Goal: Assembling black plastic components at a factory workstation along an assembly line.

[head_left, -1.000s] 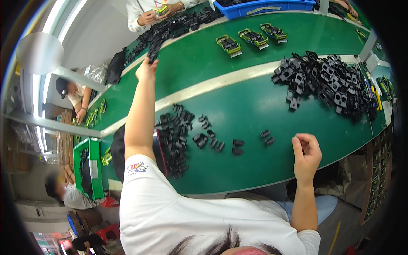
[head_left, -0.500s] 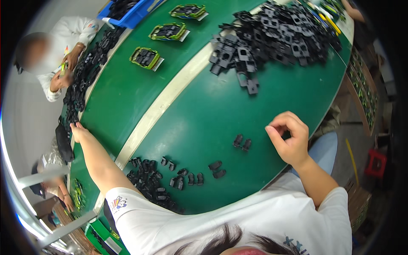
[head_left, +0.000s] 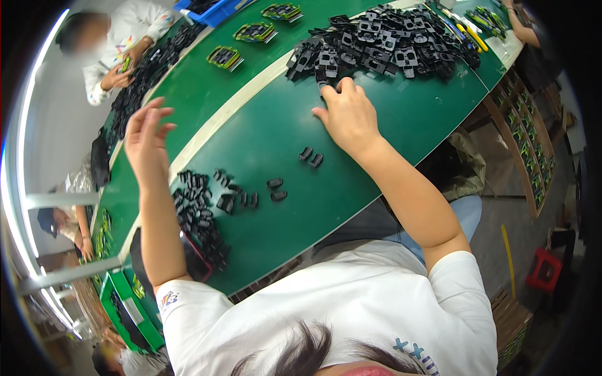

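Observation:
My right hand (head_left: 352, 119) reaches to the near edge of a large heap of flat black plastic parts (head_left: 376, 44). Its fingertips touch one black part (head_left: 323, 83) at that edge, with the thumb apart from the fingers. My left hand (head_left: 147, 141) is raised over the left side of the green table, fingers spread and nothing in them. Below it lies a pile of small black clips (head_left: 197, 216). Between my arms, small black pieces lie in pairs, one pair (head_left: 311, 156) nearest my right forearm and another pair (head_left: 276, 190) nearer the pile.
Three green-and-black assemblies (head_left: 254, 32) sit beyond the pale strip (head_left: 232, 113). A blue bin (head_left: 213, 9) and a row of black parts (head_left: 141, 78) lie by a co-worker (head_left: 119, 44). Yellow-handled tools (head_left: 471, 37) rest far right. A green crate (head_left: 128, 310) stands lower left.
My right hand has moved forward and left from above the near table edge to the heap. My left hand has drawn back from the row of black parts. The whole view has shifted.

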Available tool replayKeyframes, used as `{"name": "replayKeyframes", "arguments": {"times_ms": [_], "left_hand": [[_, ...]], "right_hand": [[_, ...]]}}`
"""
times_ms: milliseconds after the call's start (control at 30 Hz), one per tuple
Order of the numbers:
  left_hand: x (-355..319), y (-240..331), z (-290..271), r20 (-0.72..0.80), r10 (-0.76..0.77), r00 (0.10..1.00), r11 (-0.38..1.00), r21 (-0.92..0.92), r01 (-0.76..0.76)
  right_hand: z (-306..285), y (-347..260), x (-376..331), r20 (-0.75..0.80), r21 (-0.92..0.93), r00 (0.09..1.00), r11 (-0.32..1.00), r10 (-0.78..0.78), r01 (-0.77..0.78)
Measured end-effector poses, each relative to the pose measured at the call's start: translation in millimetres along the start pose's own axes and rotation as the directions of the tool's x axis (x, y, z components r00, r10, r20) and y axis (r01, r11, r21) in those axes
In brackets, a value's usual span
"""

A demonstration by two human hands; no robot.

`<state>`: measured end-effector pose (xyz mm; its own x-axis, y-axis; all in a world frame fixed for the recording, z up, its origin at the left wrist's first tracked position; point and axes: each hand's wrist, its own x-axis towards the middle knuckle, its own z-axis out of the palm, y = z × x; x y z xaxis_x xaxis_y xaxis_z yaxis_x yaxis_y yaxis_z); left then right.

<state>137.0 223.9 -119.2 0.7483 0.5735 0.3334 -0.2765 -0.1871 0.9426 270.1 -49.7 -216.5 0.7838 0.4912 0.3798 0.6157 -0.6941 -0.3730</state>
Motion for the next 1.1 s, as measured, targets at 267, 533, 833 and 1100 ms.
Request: {"name": "replayKeyframes", "arguments": {"times_ms": [267, 533, 833, 1100], "left_hand": [[-140, 1, 89, 0.400, -0.243, 0.884, 0.953, -0.072, 0.295], [-179, -32, 110, 0.498, -0.415, 0.761, 0.840, -0.111, 0.531], [-197, -17, 109, 0.527, -0.545, 0.652, 0.696, -0.149, 0.703], [-198, -23, 106, 0.529, -0.510, 0.679, 0.763, -0.086, 0.641]], "right_hand": [[-31, 23, -44, -0.098, 0.252, 0.963, 0.930, -0.251, 0.268], [-60, 41, -70, 0.485, 0.870, 0.872, 0.057, 0.067, -0.489], [-76, 8, -81, 0.407, 0.745, 0.913, 0.566, 0.034, -0.354], [-15, -31, -50, 0.034, 0.232, 0.945, 0.922, -0.326, 0.310]]}}
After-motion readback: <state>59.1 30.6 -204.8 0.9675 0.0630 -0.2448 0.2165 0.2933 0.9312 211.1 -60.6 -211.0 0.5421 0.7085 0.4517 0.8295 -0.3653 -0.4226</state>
